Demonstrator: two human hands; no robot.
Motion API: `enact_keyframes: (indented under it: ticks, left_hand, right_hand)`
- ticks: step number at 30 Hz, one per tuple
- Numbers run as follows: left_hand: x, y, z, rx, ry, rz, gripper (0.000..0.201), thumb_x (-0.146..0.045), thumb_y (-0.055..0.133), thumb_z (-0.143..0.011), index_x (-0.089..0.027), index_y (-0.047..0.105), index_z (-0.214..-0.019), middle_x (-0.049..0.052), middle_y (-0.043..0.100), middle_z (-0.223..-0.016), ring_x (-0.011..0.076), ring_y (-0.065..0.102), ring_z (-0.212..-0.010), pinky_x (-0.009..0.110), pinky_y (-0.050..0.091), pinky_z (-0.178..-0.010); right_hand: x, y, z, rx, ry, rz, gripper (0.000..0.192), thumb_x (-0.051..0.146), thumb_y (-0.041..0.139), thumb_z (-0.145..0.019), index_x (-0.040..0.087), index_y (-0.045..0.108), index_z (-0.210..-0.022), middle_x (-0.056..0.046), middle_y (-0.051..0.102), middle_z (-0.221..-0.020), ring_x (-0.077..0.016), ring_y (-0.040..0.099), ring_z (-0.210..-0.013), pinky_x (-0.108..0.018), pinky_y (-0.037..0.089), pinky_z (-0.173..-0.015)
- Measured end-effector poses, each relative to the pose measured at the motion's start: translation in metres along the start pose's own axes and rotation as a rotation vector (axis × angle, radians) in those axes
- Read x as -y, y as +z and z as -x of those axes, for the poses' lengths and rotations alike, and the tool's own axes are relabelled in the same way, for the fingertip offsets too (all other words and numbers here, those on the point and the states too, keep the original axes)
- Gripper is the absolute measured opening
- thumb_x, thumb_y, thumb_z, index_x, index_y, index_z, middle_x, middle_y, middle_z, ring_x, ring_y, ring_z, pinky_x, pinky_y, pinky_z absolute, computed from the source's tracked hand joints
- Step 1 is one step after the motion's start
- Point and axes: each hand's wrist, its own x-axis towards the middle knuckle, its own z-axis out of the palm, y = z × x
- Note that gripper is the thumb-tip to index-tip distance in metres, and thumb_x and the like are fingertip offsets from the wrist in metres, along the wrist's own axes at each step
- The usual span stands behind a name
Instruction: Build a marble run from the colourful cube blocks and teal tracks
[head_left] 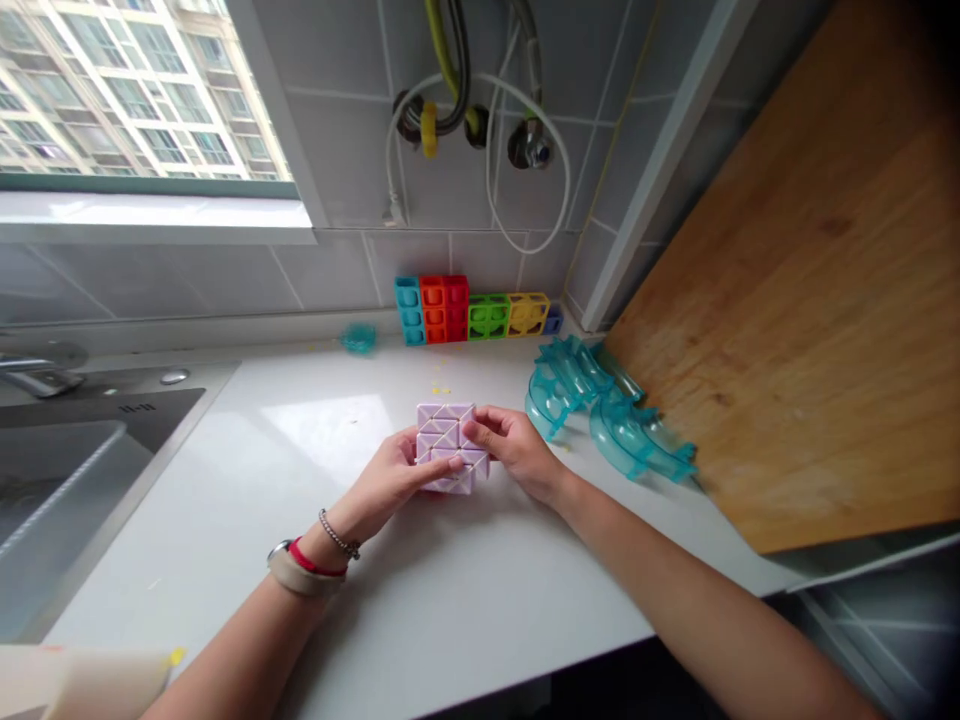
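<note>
Between my two hands is a snake puzzle (445, 425), made of lilac triangular wedges with pale lines between them and folded into a compact block. My left hand (394, 470) grips it from the left, thumb laid across the lower front. From the right, my right hand (517, 445) pinches its upper right part between thumb and fingers. A few wedges stick out at the lower right edge. The fingers behind the block are hidden. It is held over the white countertop (465, 570).
Coloured plastic blocks (446, 310) stand in a row against the tiled wall. Translucent teal pieces (577, 375) lie to the right, beside a leaning wooden board (810, 300). A small teal spiky thing (359, 338) sits at the back. At left is a sink (161, 405) with a faucet (37, 375).
</note>
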Motion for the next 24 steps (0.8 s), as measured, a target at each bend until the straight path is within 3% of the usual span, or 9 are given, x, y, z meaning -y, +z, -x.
enact_keyframes:
  ticks: [4,8,18,24]
  left_hand:
    - [-0.0014,0.0010,0.0005,-0.160,0.056,0.056,0.047,-0.045,0.081,-0.079,-0.019,0.065,-0.115,0.011,0.073,-0.110,0.0214,0.071,-0.089,0.028,0.058,-0.066]
    - [-0.0045,-0.0040,-0.0011,-0.268,0.095,0.043,0.046,-0.047,0.080,-0.080,-0.019,0.065,-0.114,0.010,0.072,-0.111,0.0221,0.070,-0.092,0.026,0.058,-0.064]
    - [-0.0070,-0.0035,-0.0005,-0.275,0.118,-0.019,0.053,-0.050,0.082,-0.076,-0.017,0.066,-0.114,0.013,0.074,-0.106,0.0264,0.072,-0.091,0.028,0.057,-0.062]
    - [-0.0062,0.0022,0.0010,-0.176,0.176,-0.005,0.047,-0.049,0.077,-0.082,-0.015,0.068,-0.114,0.010,0.075,-0.099,0.0208,0.070,-0.083,0.030,0.057,-0.072]
  right_hand:
    - [-0.0007,0.0011,-0.0004,-0.080,-0.049,0.062,0.045,0.058,0.078,-0.078,0.018,0.071,-0.099,-0.003,0.068,-0.088,-0.0138,0.061,-0.074,-0.024,0.052,-0.063]
    - [-0.0064,0.0008,-0.0022,-0.039,-0.083,0.174,0.041,0.053,0.078,-0.079,0.017,0.073,-0.099,-0.005,0.070,-0.094,-0.0153,0.061,-0.078,-0.026,0.053,-0.063]
    - [-0.0080,0.0044,0.0000,-0.046,-0.104,0.156,0.043,0.052,0.076,-0.082,0.019,0.072,-0.109,-0.005,0.069,-0.093,-0.0151,0.063,-0.076,-0.027,0.054,-0.064]
    - [-0.0074,0.0022,-0.0005,-0.063,-0.112,0.146,0.044,0.054,0.073,-0.084,0.018,0.072,-0.110,-0.006,0.071,-0.096,-0.0173,0.065,-0.081,-0.028,0.055,-0.068]
